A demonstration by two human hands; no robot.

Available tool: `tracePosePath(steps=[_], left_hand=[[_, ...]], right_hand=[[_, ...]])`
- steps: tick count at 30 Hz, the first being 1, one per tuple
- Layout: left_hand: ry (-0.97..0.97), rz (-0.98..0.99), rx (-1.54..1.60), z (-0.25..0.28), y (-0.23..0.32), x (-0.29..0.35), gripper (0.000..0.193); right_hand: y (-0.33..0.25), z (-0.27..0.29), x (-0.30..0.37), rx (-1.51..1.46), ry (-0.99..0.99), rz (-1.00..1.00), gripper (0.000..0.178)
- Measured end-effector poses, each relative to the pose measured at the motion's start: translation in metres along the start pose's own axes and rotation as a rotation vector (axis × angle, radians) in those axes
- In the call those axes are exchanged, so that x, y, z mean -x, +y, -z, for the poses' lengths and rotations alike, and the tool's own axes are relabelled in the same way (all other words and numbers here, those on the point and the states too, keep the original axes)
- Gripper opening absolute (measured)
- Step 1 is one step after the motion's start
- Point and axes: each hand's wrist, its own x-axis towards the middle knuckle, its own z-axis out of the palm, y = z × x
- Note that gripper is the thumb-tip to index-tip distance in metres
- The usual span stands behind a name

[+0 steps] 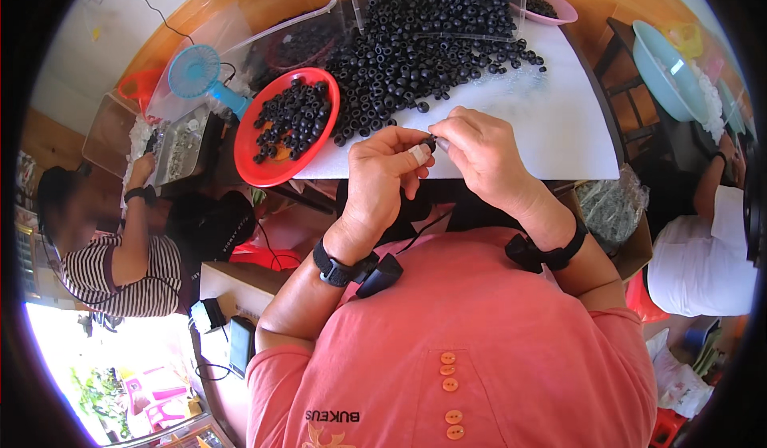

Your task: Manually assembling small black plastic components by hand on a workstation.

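Note:
Near the front edge of the white tabletop, my two hands meet over a small black part (431, 144) like those in the pile. My left hand (382, 178) pinches it between thumb and fingers; white tape wraps the thumb. The fingers of my right hand (489, 154) are pressed together at the part's right side, and their tips hide whatever is between them. Just beyond lies a big heap of round black parts with holes (399, 69). To the left, a red plate (246, 160) holds more of these parts.
A clear plastic bin (523, 5) spills black parts onto the white table (571, 120). A pink bowl (569, 10) stands at the far right, a blue fan (194, 71) at the left. Co-workers (132, 276) sit on both sides. A light blue basin (667, 89) is at right.

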Motion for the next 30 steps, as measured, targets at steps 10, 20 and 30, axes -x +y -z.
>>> tracePosePath(steps=[10,20,30], left_hand=[[0.053,0.109,0.019,0.007,-0.002,-0.013,0.017],[0.026,0.093,-0.002,0.003,-0.009,-0.024,0.017],[0.009,0.021,0.026,0.001,-0.008,-0.03,0.015]], right_hand=[[0.019,-0.021,0.002,-0.056,0.016,-0.043,0.019],[0.024,-0.028,0.009,-0.085,0.057,-0.199,0.02],[0.012,-0.028,0.007,-0.127,0.064,-0.2,0.027]])
